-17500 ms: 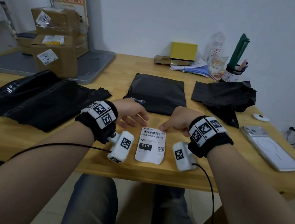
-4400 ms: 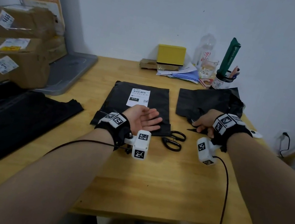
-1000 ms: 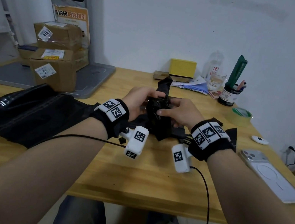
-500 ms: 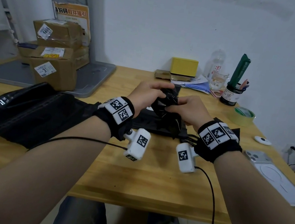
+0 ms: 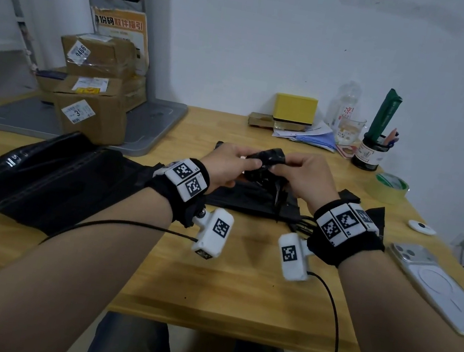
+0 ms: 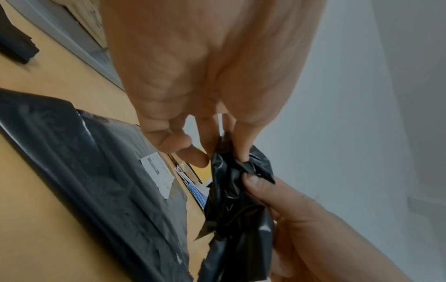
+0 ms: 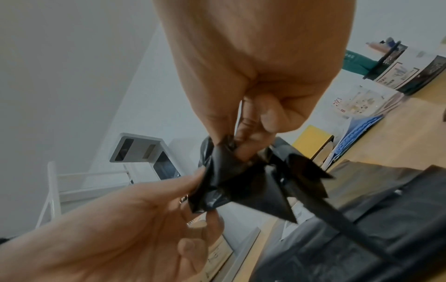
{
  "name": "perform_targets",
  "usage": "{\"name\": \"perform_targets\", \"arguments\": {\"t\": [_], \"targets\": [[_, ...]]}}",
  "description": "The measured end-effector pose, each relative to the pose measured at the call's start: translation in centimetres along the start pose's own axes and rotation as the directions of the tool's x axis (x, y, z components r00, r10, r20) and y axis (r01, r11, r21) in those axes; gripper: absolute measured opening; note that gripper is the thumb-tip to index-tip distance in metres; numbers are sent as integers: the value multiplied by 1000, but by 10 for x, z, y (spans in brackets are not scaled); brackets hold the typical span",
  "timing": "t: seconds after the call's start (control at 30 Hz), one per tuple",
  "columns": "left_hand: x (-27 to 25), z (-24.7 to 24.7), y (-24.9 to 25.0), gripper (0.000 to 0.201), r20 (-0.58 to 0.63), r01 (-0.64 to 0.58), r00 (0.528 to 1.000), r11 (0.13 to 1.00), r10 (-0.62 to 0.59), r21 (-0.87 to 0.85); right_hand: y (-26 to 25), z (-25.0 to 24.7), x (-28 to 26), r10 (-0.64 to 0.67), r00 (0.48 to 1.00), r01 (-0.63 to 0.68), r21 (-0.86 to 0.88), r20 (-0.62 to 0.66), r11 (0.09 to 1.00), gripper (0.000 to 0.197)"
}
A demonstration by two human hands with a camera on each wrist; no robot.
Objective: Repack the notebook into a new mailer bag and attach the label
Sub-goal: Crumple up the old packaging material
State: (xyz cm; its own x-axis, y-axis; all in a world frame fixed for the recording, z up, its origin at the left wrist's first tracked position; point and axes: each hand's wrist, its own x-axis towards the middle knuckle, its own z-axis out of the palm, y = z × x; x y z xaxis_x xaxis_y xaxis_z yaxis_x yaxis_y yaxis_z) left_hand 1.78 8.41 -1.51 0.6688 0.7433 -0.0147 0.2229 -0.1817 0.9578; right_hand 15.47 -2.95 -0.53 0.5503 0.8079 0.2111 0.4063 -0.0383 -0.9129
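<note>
Both hands raised above the bench (image 5: 235, 293), working one crumpled wad of black plastic (image 5: 266, 163). Left hand (image 5: 226, 164) pinches the wad's top between thumb and fingertips; right hand (image 5: 304, 177) pinches its other side, fingers curled. Directly under the wad, flat on the bench: the black mailer bag (image 6: 101, 171), white label (image 6: 158, 174) stuck on its face. Notebook not visible. Tape roll (image 5: 388, 188) right of the mailer bag, well apart; phone (image 5: 438, 290) nearer the bench's front edge.
</note>
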Motion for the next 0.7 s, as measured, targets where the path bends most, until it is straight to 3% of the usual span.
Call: {"name": "perform_targets", "arguments": {"t": [0.2,0.3,0.47,0.57,0.63,0.7], "targets": [[2,4,2,19,-37,13,999,999,-11,46,10,1,7,53,998,-52,38,-29,998,13],[2,11,6,32,-55,-11,998,996,16,85,12,-5,9,87,995,-82,116,-40,990,14],[1,29,9,35,-1,-2,1000,999,2,52,14,-21,11,144,988,-151,177,52,973,24],[6,37,6,32,-50,6,999,1000,-6,-10,17,-33,9,170,980,-189,197,108,962,23],[9,42,3,33,-92,11,996,998,-17,-68,19,-43,8,175,982,-181,87,78,980,17],[13,47,0,37,-127,17,991,991,-34,-132,22,-56,9,169,985,-171,-123,-28,977,17]]}}
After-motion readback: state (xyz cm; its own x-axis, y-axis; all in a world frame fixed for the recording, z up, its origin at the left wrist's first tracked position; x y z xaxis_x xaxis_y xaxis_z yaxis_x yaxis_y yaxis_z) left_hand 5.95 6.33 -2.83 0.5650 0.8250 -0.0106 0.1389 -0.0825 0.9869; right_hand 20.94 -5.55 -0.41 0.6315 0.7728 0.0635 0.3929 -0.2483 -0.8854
